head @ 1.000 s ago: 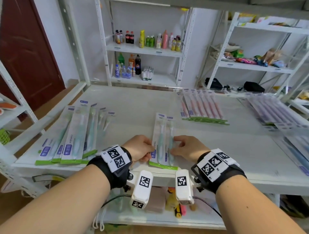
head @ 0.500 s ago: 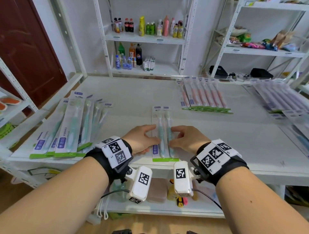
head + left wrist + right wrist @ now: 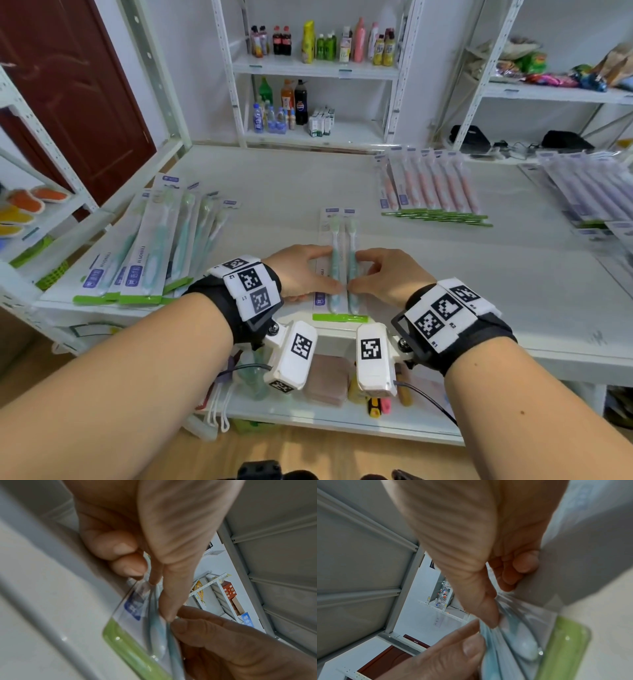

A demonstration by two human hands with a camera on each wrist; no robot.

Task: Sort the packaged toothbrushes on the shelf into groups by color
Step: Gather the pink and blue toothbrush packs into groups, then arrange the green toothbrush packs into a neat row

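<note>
On the left wristband (image 3: 251, 286), "L1" and "L2" are read beside its square code marks; on the right wristband (image 3: 445, 313), "R1" and "R2". Lettering on the green toothbrush packs (image 3: 137, 250) at the near left is too blurred to be read

White shelf (image 3: 274, 178) with toothbrush packs (image 3: 337, 260)

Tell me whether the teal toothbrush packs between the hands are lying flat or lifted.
Lying flat: the teal toothbrush packs rest on the shelf, with left hand and right hand on them.

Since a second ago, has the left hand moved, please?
Yes: the left hand went rightward along the shelf, from the teal packs' left edge to their middle.
</note>
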